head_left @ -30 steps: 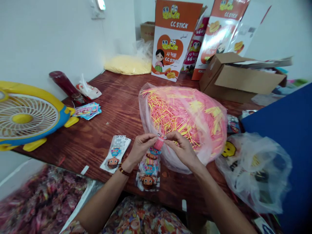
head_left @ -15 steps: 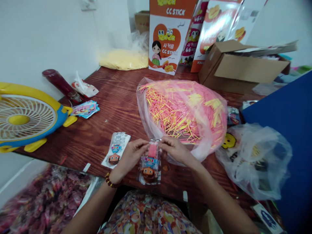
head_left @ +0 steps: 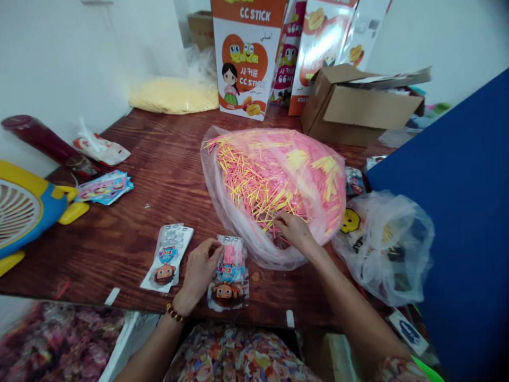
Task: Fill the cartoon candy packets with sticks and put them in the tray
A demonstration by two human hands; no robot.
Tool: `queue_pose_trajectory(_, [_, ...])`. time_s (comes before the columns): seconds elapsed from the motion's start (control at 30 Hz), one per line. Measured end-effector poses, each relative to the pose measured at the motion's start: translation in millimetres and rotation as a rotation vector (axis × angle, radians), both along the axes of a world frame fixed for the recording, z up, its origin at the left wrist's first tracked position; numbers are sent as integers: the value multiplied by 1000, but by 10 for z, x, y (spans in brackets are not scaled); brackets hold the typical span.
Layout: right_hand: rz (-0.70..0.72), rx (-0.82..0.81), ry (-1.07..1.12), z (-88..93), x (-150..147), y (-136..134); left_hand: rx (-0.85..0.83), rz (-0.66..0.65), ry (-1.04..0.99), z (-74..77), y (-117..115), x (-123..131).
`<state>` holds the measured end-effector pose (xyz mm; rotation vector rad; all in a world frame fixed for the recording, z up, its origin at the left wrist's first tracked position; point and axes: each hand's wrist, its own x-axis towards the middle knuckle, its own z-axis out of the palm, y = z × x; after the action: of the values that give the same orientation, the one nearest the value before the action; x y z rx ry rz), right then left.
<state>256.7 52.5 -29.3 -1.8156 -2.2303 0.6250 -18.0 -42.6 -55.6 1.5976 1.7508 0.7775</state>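
Observation:
My left hand (head_left: 199, 271) rests on the wooden table (head_left: 167, 159), its fingers pinching the left edge of a printed cartoon packet (head_left: 229, 273) with pink sticks inside. My right hand (head_left: 293, 232) reaches into the mouth of a large clear bag (head_left: 274, 180) full of pink and yellow sticks, fingers curled among them; what they hold, if anything, is hidden. A small stack of flat empty packets (head_left: 167, 257) lies just left of my left hand.
A yellow-and-blue fan (head_left: 24, 207) stands at the left edge. More packets (head_left: 104, 187) lie near it. Orange "CC STICK" cartons (head_left: 246, 58) and a brown cardboard box (head_left: 358, 106) stand at the back. A crumpled plastic bag (head_left: 382, 244) and a blue panel (head_left: 457, 212) are at right.
The filled packet has come down from both hands onto the table. My right hand let go of it and moved into the bag of sticks. The view shifted right.

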Motion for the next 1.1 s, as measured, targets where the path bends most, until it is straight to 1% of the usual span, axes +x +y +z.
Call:
queue_pose_trajectory(0.07, [84,-12,-109,-6,209,81,-11,11,20,-22,-10,-1])
queue_pose_trajectory(0.13, [225,-15,-209,-10,343,121,-18,10,11,-43,-29,-4])
queue_pose_trajectory(0.2, [349,-14,-312,-15,394,138,-17,16,7,-57,-47,-9])
queue_pose_trajectory(0.23, [383,-15,-361,-16,394,145,-17,20,17,-59,-54,-11])
queue_pose_trajectory(0.3, [404,-28,-432,-13,359,160,-18,32,40,-57,-59,-16])
queue_pose_trajectory(0.4, [434,-32,-467,-1,288,186,-28,50,44,-44,-49,-27])
queue_pose_trajectory(0.53, [546,-31,-463,-29,281,218,-21,64,30,-31,-41,-68])
queue_pose_trajectory(0.63, [562,-54,-371,-104,357,251,-13,77,22,-31,-55,-131])
queue_pose_trajectory(0.77, [542,-99,-163,-209,465,334,11,111,45,-33,-75,-223])
queue_pose_trajectory(0.9, [578,-81,24,-276,449,426,36,138,52,-27,-72,-262])
queue_pose_trajectory(0.97, [607,-34,-5,-291,382,454,46,138,50,-27,-72,-268])
queue_pose_trajectory(1.03, [646,53,-139,-284,293,462,49,134,48,-34,-78,-277])
queue_pose_trajectory(1.1, [681,179,-304,-248,201,453,45,134,45,-43,-89,-291])
